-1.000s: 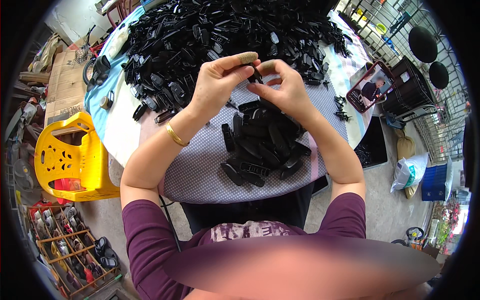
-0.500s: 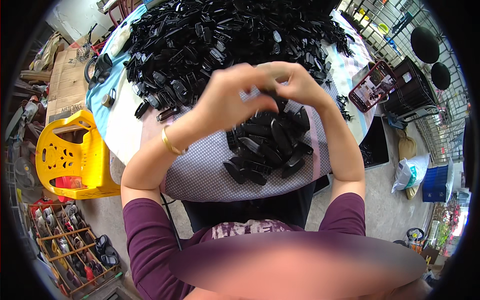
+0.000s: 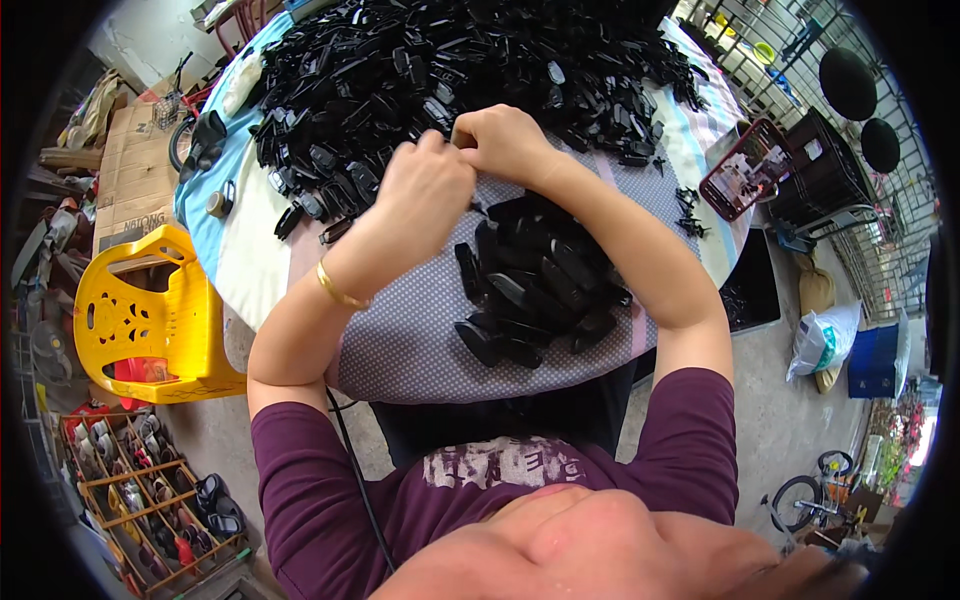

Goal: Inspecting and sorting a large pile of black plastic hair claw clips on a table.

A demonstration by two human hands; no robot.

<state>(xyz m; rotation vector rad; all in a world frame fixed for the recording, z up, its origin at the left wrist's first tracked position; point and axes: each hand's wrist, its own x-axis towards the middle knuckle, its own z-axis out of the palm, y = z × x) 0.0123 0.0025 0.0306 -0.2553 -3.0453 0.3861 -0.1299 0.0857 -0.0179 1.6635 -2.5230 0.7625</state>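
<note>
Both hands meet at the near edge of a wide heap of small glossy black plastic pieces. My left hand, with a gold bangle at its wrist, is closed, fingertips against those of the other hand. My right hand is curled shut too, thumb and forefinger pinched together. Whatever lies between the fingers is hidden. Closer to my body, a smaller pile of elongated, rounded black plastic pieces rests on the dotted cloth, beneath my right forearm.
A phone with a lit screen stands upright at the table's right, near a few loose black bits. A small round container sits at the left edge. Beyond are a yellow chair, a shoe rack and a black bin.
Both hands have shifted left, the right one further. The left hand's fingers, blurred and apart before, are now closed beside the right's. More of the smaller pile shows.
</note>
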